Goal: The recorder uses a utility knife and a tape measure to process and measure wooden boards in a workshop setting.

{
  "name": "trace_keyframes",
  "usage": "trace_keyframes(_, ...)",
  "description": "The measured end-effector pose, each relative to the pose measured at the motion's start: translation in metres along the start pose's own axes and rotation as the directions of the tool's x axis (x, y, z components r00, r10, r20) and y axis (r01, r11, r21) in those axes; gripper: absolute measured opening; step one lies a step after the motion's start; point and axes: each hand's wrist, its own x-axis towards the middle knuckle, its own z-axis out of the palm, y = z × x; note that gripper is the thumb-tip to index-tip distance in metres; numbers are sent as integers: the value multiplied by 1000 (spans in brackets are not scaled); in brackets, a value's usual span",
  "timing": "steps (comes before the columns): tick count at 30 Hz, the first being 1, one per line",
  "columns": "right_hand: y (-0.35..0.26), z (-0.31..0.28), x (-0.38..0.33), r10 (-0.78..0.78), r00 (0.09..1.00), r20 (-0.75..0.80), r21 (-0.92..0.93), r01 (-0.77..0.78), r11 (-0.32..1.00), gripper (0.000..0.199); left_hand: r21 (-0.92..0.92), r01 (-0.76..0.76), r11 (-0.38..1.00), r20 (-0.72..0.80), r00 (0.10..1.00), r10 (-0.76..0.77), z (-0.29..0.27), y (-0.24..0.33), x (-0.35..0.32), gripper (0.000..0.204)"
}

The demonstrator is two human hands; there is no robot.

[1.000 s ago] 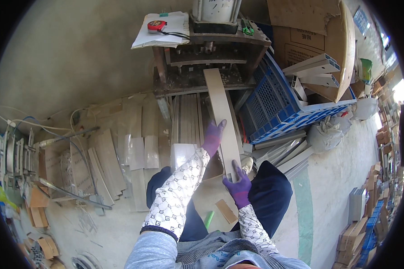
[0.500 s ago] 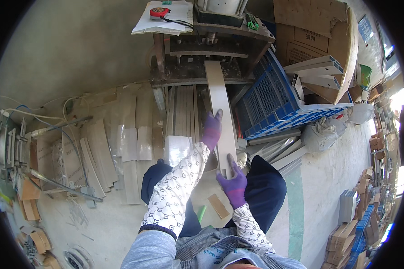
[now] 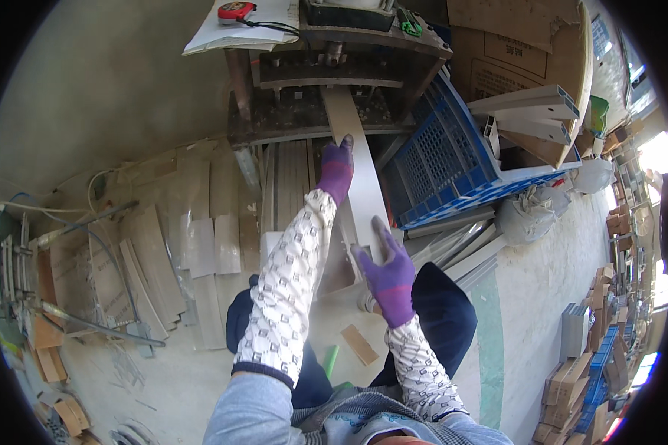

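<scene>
A long, flat, pale rectangular profile (image 3: 359, 178) slopes away from me, its far end inside a dark metal press (image 3: 274, 111). Purple work gloves cover both hands. My left hand (image 3: 337, 167) grips the profile's left edge partway along, thumb on its upper face. At the near end my right hand (image 3: 390, 274) holds the profile between thumb and fingers, the tips on either side of it. The press's upper plate (image 3: 330, 70) hangs above the far end, and what the profile meets deeper inside is hidden.
Right of the press, a blue plastic crate (image 3: 441, 156) leans with cut profiles (image 3: 527, 111) and cardboard. More long profiles (image 3: 286, 178) lie beneath the press. A red tape measure (image 3: 236, 12) rests on papers at its top left. Cables and a metal frame (image 3: 11, 259) stand at far left.
The profile has slid farther into the press, and both hands have moved forward with it. The view has shifted slightly.
</scene>
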Motion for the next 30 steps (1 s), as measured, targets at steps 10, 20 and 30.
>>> trace_keyframes(10, 11, 0, 11, -60, 996, -65, -93, 53, 994, 67, 33, 21, 999, 49, 999, -23, 8, 10, -2, 67)
trace_keyframes(20, 8, -5, 5, 18, 1000, 11, -45, -18, 999, 73, 52, 3, 999, 59, 998, -6, 9, 4, 0, 71)
trace_keyframes(30, 1, -23, 16, -223, 975, -21, -355, 202, 913, 87, -149, 196, 969, 320, 937, -141, -51, -11, -51, 52)
